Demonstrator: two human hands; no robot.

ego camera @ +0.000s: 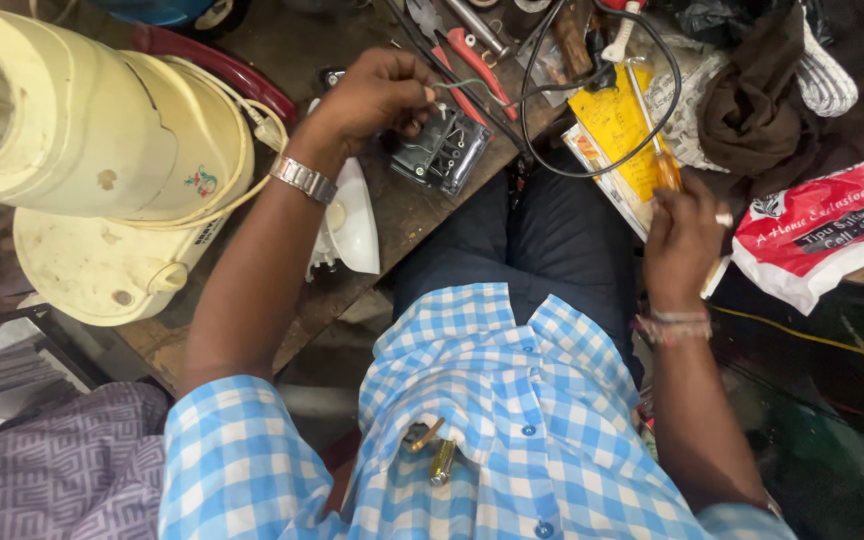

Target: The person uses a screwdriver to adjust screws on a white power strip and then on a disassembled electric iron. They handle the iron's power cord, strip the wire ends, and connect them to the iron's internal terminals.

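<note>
My left hand (377, 95) rests on the wooden bench (407, 215) and pinches a thin green-and-white wire (472, 84) just above a small black electrical part (442, 152) with metal terminals. A metal watch (304, 179) sits on that wrist. My right hand (685, 240) is closed around a screwdriver with an amber handle (666, 170), its shaft pointing up over yellow paper (617, 125). Thread bands circle the right wrist. Blue-checked shirt and dark trousers fill the lower middle.
A cream mixer-grinder (92, 150) with a coiled cord lies at the left. A white plastic piece (354, 228) lies on the bench edge. Red-handled pliers (477, 55), a black cable loop (642, 95), dark cloth (772, 95) and a red-and-white plastic bag (832, 215) crowd the top right.
</note>
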